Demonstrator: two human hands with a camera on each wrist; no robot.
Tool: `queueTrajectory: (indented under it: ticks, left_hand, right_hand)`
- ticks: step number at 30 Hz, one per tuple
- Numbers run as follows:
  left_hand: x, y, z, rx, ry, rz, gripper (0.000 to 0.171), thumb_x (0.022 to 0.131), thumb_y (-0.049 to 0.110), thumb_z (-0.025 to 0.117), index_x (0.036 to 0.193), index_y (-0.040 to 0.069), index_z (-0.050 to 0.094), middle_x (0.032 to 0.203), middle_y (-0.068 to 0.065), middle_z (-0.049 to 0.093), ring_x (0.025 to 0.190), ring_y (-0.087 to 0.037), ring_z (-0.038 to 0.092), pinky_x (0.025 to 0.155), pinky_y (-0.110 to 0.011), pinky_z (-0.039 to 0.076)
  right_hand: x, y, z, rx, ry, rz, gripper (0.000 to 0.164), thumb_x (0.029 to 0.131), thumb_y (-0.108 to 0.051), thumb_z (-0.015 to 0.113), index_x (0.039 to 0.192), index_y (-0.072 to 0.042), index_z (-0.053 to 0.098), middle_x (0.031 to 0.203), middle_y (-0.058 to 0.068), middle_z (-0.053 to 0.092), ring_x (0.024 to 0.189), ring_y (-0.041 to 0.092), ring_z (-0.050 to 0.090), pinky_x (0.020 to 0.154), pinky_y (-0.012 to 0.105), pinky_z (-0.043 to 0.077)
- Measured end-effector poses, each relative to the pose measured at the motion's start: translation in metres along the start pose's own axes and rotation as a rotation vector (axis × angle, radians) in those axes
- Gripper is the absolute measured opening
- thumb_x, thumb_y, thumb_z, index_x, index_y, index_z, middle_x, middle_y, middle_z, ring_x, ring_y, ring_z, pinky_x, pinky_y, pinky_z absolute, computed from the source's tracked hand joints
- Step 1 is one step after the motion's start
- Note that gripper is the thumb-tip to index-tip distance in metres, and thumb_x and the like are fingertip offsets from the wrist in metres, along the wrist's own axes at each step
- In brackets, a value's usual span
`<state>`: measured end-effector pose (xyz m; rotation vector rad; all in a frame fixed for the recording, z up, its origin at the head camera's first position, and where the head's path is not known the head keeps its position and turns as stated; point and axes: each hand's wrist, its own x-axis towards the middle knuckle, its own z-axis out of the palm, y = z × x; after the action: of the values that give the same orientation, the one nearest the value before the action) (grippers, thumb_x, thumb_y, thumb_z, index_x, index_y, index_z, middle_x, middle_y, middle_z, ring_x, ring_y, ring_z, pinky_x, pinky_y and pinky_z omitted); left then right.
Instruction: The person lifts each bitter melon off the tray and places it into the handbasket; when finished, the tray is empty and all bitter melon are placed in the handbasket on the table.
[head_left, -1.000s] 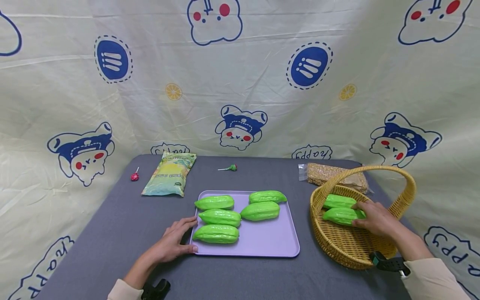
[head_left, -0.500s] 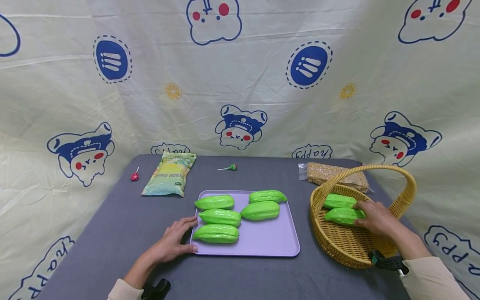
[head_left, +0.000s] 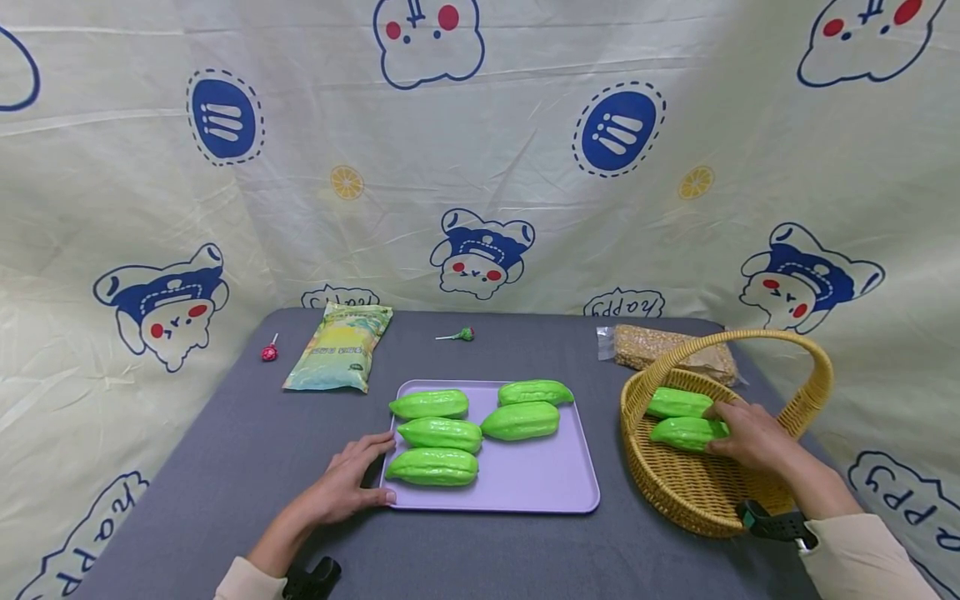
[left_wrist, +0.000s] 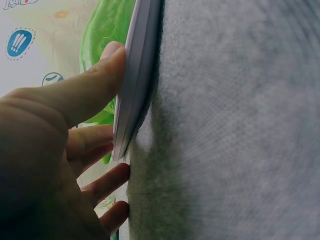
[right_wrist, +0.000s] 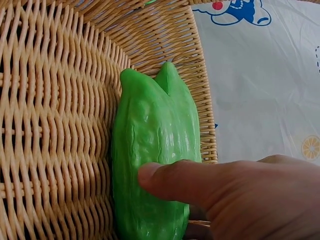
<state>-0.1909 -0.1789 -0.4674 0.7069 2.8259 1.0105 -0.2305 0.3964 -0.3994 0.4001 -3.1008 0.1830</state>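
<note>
My right hand [head_left: 753, 437] reaches into a yellow wicker basket [head_left: 708, 500] and grips the nearer of two bright green bitter melons [head_left: 686, 433]. In the right wrist view the thumb lies on that ridged melon [right_wrist: 150, 130]; the fingers are mostly hidden. A second bitter melon [head_left: 675, 403] lies beside it, farther back. My left hand [head_left: 345, 483] rests at the left edge of a lilac tray [head_left: 536, 487], thumb and fingertips touching its rim [left_wrist: 131, 85]. On the tray lie several more bitter melons [head_left: 432, 467], three stacked in a left column and two at right.
Behind the tray are a yellow-green snack bag [head_left: 341, 350], a red lollipop [head_left: 269, 352] and a green lollipop [head_left: 465, 334]. A clear bag of tan grains [head_left: 652, 346] lies behind the basket, whose arched handle [head_left: 813, 375] rises beside my right hand.
The nearer bitter melon in the basket has shifted very slightly to the right with my right hand's grip. My left hand and the tray stay where they were.
</note>
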Motion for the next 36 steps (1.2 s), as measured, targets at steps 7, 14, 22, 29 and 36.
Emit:
queueTrajectory:
  ticks: [7,14,22,29,36]
  left_hand:
    - [0.0,-0.001,-0.001,0.006,0.003,0.014,0.072,0.077,0.036,0.074,0.135,0.003,0.047,0.144,-0.012,0.043,0.127,-0.036,0.04,0.095,-0.057,0.029]
    - [0.001,0.001,-0.001,-0.015,-0.024,-0.014,0.073,0.077,0.034,0.075,0.136,0.003,0.047,0.146,-0.012,0.041,0.129,-0.035,0.038,0.097,-0.057,0.028]
    - [0.001,0.001,-0.002,-0.015,-0.028,-0.019,0.074,0.077,0.036,0.074,0.137,0.003,0.046,0.146,-0.012,0.04,0.129,-0.035,0.038,0.097,-0.058,0.028]
    - [0.001,0.001,-0.002,-0.021,-0.029,-0.023,0.074,0.077,0.035,0.075,0.137,0.003,0.046,0.146,-0.012,0.04,0.13,-0.035,0.037,0.098,-0.059,0.027]
    - [0.001,0.001,-0.002,-0.016,-0.028,-0.02,0.073,0.078,0.035,0.075,0.137,0.003,0.046,0.146,-0.012,0.04,0.129,-0.035,0.038,0.097,-0.058,0.027]
  right_hand:
    - [-0.001,-0.001,-0.001,0.008,0.008,0.002,0.043,0.071,-0.023,0.078,0.103,0.0,0.063,0.098,0.019,0.061,0.083,0.04,0.056,0.069,0.049,0.043]
    - [-0.003,-0.001,-0.002,0.022,0.005,0.008,0.046,0.073,-0.025,0.078,0.107,0.0,0.062,0.101,0.021,0.061,0.085,0.04,0.057,0.07,0.049,0.044]
    - [-0.007,-0.008,-0.009,0.052,0.015,0.011,0.05,0.076,-0.027,0.075,0.114,0.002,0.059,0.107,0.022,0.061,0.095,0.042,0.054,0.077,0.054,0.041]
    - [-0.015,-0.019,-0.015,0.08,0.055,0.005,0.054,0.079,-0.03,0.073,0.12,0.001,0.057,0.11,0.024,0.059,0.099,0.042,0.051,0.081,0.055,0.037]
    - [-0.022,-0.035,-0.024,0.071,0.088,0.046,0.054,0.08,-0.033,0.072,0.121,-0.001,0.057,0.112,0.024,0.058,0.1,0.041,0.051,0.078,0.053,0.04]
